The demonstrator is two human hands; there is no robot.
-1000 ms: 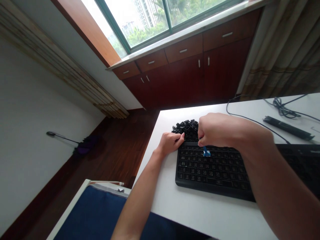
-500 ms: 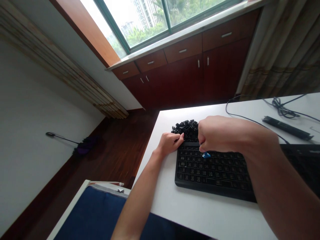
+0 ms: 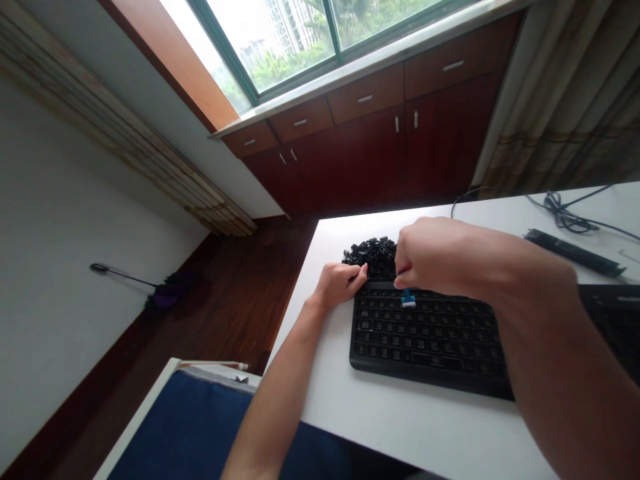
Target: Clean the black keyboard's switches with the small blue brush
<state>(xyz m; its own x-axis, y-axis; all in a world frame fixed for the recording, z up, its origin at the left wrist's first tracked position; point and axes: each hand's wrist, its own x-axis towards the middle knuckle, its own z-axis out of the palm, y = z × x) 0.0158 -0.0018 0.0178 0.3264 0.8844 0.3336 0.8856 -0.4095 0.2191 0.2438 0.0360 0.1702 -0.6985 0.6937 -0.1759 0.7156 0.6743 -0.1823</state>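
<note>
A black keyboard (image 3: 430, 377) without keycaps lies on the white table. Over its upper rows, my right hand (image 3: 425, 257) is closed on a small blue brush (image 3: 409, 299), its pale bristle end pointing down at the keys. My left hand (image 3: 341, 283) rests by the keyboard's upper left corner, fingers curled; whether anything is between them is too small to tell. Just behind both hands sits a pile of loose black keycaps (image 3: 370, 251).
A black strip-shaped part (image 3: 575, 252) and a coiled cable (image 3: 563, 212) lie at the table's (image 3: 420, 427) back right. Another dark object (image 3: 615, 313) is partly behind my right forearm. A blue chair (image 3: 185, 427) stands at the lower left.
My right hand has lifted slightly, and the blue brush has moved up a little, its bristle end now showing more clearly. My left hand has stayed in place.
</note>
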